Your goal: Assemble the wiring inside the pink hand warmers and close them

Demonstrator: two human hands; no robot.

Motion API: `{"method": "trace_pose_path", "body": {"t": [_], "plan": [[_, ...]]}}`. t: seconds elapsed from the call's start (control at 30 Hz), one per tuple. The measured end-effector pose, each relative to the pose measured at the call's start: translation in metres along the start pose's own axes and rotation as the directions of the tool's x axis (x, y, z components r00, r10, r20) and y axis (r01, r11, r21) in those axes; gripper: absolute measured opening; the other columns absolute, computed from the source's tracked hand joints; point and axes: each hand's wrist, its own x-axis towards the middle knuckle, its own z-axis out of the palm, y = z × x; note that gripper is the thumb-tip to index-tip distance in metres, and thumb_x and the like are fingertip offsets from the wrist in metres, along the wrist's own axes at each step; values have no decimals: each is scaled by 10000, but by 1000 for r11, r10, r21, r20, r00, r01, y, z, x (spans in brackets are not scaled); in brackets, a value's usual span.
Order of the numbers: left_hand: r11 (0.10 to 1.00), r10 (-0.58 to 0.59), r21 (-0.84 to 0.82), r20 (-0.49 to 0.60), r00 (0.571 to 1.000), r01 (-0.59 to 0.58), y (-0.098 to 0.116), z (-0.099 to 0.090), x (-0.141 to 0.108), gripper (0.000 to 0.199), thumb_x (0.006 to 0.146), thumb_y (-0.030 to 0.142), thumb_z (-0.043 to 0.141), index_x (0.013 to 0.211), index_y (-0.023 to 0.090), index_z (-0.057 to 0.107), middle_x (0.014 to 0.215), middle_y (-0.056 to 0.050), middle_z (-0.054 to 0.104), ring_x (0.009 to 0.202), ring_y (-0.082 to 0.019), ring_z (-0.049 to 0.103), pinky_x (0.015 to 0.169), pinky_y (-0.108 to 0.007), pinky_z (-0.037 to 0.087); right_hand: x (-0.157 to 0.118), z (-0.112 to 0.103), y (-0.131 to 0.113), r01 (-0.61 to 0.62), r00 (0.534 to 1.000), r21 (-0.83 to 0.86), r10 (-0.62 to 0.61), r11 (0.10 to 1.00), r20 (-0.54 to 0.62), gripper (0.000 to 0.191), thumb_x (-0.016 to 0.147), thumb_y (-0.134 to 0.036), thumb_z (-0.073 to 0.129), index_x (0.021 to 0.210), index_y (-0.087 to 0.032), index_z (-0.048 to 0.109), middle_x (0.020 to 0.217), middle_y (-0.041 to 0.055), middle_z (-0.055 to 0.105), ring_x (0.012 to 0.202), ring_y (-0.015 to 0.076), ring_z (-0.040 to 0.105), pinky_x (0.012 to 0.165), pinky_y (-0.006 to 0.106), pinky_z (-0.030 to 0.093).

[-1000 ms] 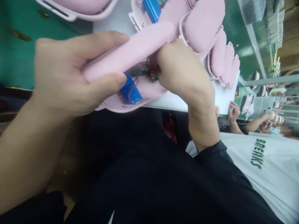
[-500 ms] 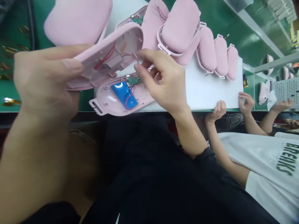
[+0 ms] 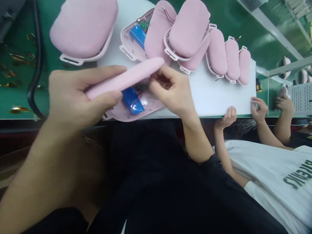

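Note:
My left hand grips a pink cover by its left end, tilted so that its smooth outer side shows. Near the cover's right end, my right hand has its thumb and fingers pinched together; what they hold, if anything, is hidden. Beneath lies an open pink shell at the table's front edge, with a blue battery, red and black wires and a partly covered circuit board inside. Behind it another open shell holds a blue battery and a green board.
Several pink cases stand in a row on the white sheet. A large pink case sits at the back left, near a black cable and gold foil pieces. Other people's hands rest at the table edge on the right.
My left hand has moved right and turned the cover, so its wired inside no longer shows. The battery in the rear shell has come into view. My right hand stays pinched near the cover's end.

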Motion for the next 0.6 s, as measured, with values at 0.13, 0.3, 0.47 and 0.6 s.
{"method": "trace_pose_path", "body": {"t": [0.13, 0.3, 0.47, 0.6], "plan": [[976, 89, 186, 123, 988, -111, -1, 0, -5, 594, 828, 626, 764, 1294, 261, 815, 1135, 10, 821, 1033, -296, 792, 957, -407, 650, -1, -31, 19, 142, 975, -188, -105, 972, 195, 118, 924, -145, 663, 831, -219, 661, 810, -31, 708, 747, 147, 635, 741, 324, 559], [982, 102, 153, 77, 992, -113, -4, 1, -3, 614, 866, 630, 756, 1301, 200, 813, 961, -28, 801, 822, -213, 731, 861, -371, 637, 6, -42, 34, 258, 929, -281, -157, 925, 334, 251, 831, -29, 624, 887, -262, 698, 910, -11, 763, 844, 175, 696, 852, 362, 600], [986, 128, 106, 43, 991, -132, -2, 1, -2, 638, 872, 667, 737, 1298, 198, 811, 980, -13, 788, 831, -197, 721, 864, -383, 625, 0, -37, 26, 262, 936, -273, -175, 926, 305, 189, 892, -91, 659, 989, -242, 715, 962, 4, 772, 862, 174, 700, 872, 341, 609], [983, 112, 134, 84, 990, -122, 2, 1, -3, 654, 892, 685, 701, 1307, 191, 805, 990, -11, 790, 832, -187, 724, 863, -357, 634, -7, -33, 18, 251, 945, -236, -184, 939, 271, 112, 933, -144, 682, 989, -204, 758, 903, -4, 779, 799, 149, 691, 827, 304, 584]]}}
